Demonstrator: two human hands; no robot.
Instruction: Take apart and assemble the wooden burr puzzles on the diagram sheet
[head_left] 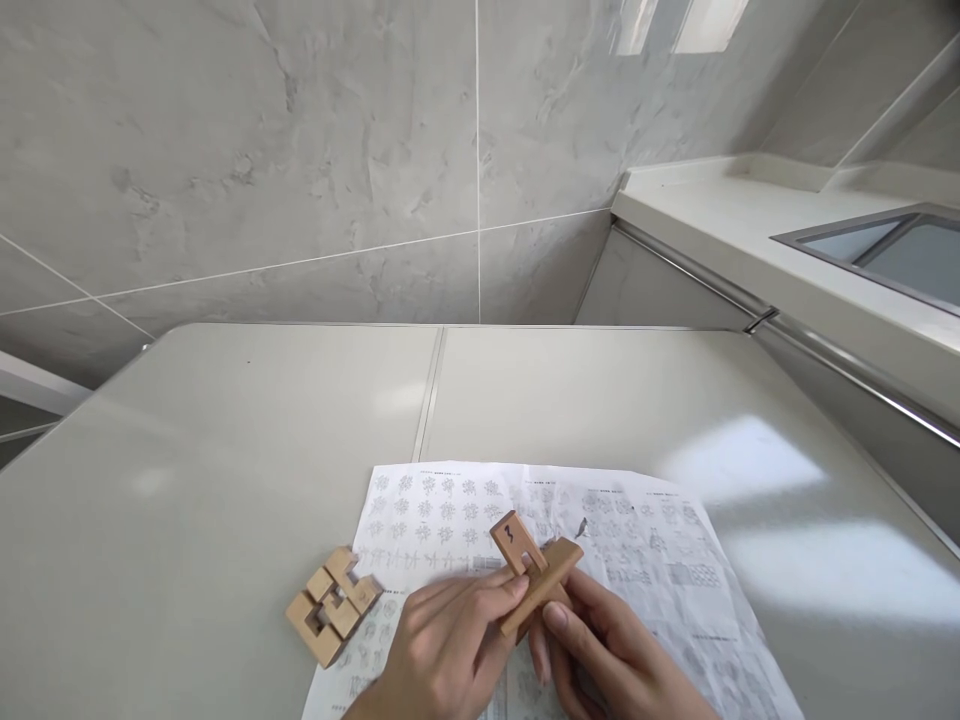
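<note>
Between my two hands, above the paper, are interlocked wooden puzzle pieces. One is a notched piece [513, 538] with a dark "3" written on its end, tilted up to the left. Across it lies a plain wooden bar [551, 582], slanting from lower left to upper right. My left hand [450, 635] is closed on the pieces, its thumb near the notch. From the right, my right hand [611, 640] pinches the bar's lower side with its thumb. My fingers hide the underside of the pieces. Left of my left hand, several notched wooden puzzle pieces [322, 625] lie grouped together.
A creased paper sheet [439, 490] printed with small diagrams lies under my hands. The pale table [225, 430] has a seam down its middle. Behind it stands a grey tiled wall [337, 130]. At right is a white counter [720, 210] with an inset sink [900, 250].
</note>
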